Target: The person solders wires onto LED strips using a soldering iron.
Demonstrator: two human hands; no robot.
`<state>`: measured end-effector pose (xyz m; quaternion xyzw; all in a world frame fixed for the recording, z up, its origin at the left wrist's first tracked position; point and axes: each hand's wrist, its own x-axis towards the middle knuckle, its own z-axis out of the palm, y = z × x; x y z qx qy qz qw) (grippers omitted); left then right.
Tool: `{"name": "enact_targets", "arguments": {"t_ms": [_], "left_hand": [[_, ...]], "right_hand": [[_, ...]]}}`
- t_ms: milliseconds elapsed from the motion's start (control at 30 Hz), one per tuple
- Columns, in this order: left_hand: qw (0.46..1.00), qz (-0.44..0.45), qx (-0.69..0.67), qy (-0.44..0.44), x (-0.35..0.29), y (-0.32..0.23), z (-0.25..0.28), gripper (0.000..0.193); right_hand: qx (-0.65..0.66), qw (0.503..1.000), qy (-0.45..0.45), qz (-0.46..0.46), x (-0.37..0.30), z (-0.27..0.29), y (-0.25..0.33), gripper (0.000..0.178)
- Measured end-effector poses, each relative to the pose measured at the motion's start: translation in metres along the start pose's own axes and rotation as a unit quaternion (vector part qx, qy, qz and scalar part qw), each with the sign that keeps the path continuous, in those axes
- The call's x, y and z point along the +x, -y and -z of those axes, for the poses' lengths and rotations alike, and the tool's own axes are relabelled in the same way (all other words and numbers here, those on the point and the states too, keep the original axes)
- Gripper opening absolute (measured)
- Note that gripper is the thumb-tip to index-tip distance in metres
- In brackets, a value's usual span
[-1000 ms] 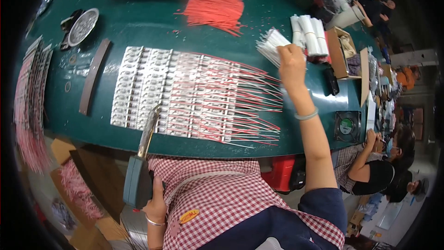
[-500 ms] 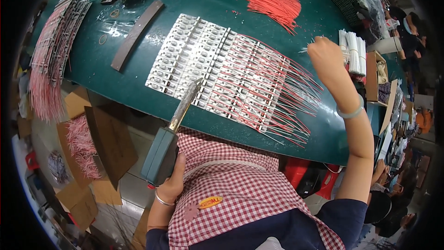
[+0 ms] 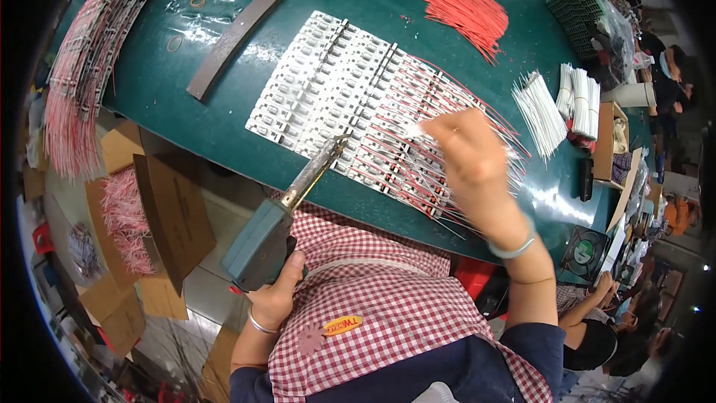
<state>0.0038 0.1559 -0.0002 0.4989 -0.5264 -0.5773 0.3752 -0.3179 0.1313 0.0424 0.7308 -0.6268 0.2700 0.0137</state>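
Note:
My left hand [image 3: 274,292] is wrapped round the handle of a green soldering gun [image 3: 257,242]. Its metal tip points up and away, over the near part of a panel of small white circuit boards [image 3: 313,82]. Red and white wires [image 3: 418,149] fan out from the right half of the panel. Above these wires is my right hand [image 3: 471,168], somewhat blurred, its fingers pinched. A pale end shows at its fingertips, apparently a white wire [image 3: 412,131]; the rest of it is lost behind the hand and in the blur.
Red wires [image 3: 466,11] lie beyond the panel, and loose white wires [image 3: 540,116] to its right beside bundled ones [image 3: 585,104]. A dark curved bar [image 3: 235,41] and stacked wired panels [image 3: 97,60] are at left. A cardboard box [image 3: 160,224] stands below the table edge.
My right hand has moved left and nearer from the loose white wires to above the panel, uncovering the pile. The soldering gun stays in my left hand, its tip near the panel's boards.

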Motion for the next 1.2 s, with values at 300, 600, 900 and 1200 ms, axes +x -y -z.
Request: {"name": "enact_targets", "arguments": {"t_ms": [300,600,900,1200], "left_hand": [[0.985,-0.065,0.152,0.058,-0.003,-0.004,0.005,0.036],[0.969,-0.090,0.225,0.056,-0.002,-0.003,0.001,0.022],[0.946,-0.155,0.274,0.081,0.007,-0.018,-0.004,0.021],[0.955,-0.153,0.245,0.070,0.008,-0.021,-0.008,0.022]], "right_hand": [[0.055,0.998,-0.007,-0.011,-0.024,-0.048,0.041,0.033],[0.019,1.000,-0.010,-0.003,-0.023,-0.053,0.047,0.038],[0.008,1.000,-0.009,0.002,-0.024,-0.053,0.047,0.036],[0.006,1.000,0.019,0.018,-0.024,-0.051,0.048,0.036]]}}
